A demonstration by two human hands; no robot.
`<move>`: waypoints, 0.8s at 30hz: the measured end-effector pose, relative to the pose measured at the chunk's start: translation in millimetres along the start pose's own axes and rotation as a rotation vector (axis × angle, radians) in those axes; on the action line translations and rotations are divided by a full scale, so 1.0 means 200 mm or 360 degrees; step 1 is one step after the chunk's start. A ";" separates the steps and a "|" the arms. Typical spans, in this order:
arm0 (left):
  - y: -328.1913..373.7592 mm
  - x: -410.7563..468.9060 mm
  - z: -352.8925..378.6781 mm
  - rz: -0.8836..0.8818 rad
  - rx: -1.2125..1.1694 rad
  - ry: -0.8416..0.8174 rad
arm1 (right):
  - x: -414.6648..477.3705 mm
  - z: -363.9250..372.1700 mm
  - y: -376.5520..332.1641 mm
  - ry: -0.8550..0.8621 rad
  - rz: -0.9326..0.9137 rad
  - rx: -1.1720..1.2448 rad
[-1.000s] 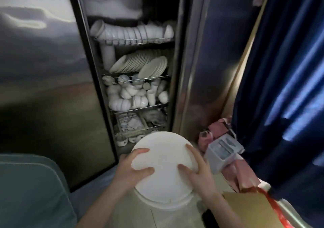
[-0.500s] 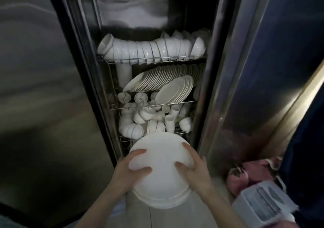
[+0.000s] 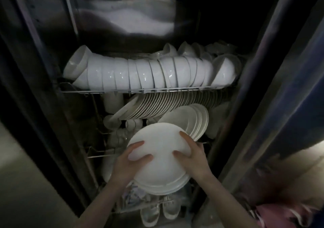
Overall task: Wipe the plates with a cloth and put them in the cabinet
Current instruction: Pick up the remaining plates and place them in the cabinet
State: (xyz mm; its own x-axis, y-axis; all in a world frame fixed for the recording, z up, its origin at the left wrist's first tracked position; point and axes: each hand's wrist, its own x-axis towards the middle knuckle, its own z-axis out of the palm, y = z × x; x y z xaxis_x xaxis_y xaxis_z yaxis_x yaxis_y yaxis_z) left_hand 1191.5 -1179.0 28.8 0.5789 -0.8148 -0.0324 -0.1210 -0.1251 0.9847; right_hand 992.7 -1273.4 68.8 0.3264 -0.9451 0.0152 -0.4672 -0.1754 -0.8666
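Observation:
I hold a small stack of white plates (image 3: pixel 160 159) in front of the open steel cabinet (image 3: pixel 43 91). My left hand (image 3: pixel 128 161) grips the stack's left rim, thumb on top. On the right rim my right hand (image 3: pixel 190 156) grips likewise. The stack is tilted, its far edge close to a row of upright white plates (image 3: pixel 192 121) on the middle wire rack. No cloth shows in this view.
White bowls (image 3: pixel 149 73) lie in a row on the top wire rack (image 3: pixel 145 90). A long row of plates (image 3: pixel 168 103) fills the rack below. Cups (image 3: pixel 119 136) sit lower left. A steel door frame (image 3: pixel 259 105) stands right; pink cloth items (image 3: pixel 284 215) lie bottom right.
The plate stack has moved up and forward toward the cabinet's middle rack, and the camera has closed in on the cabinet. Both hands keep the same grip.

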 end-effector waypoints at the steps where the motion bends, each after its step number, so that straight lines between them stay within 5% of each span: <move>1: 0.00 0.11 0.01 -0.0009 -0.0012 -0.0009 | 0.11 0.02 -0.02 -0.0016 -0.0016 -0.0021; 10: -0.10 0.75 0.21 -0.0011 0.0068 -0.0030 | 0.73 0.11 -0.07 0.0047 -0.0088 -0.0357; 24: -0.22 0.90 0.53 -0.0068 -0.0138 -0.0003 | 1.01 -0.01 -0.15 -0.0084 -0.0228 -0.0936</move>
State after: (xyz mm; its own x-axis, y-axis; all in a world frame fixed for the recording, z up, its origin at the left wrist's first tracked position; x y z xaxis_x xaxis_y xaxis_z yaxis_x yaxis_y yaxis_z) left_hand 1215.4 -1381.3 -38.5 0.5802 -0.8110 -0.0752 -0.0257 -0.1105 0.9935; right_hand 1070.1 -1459.1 98.9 0.4530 -0.8884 0.0738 -0.7863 -0.4372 -0.4365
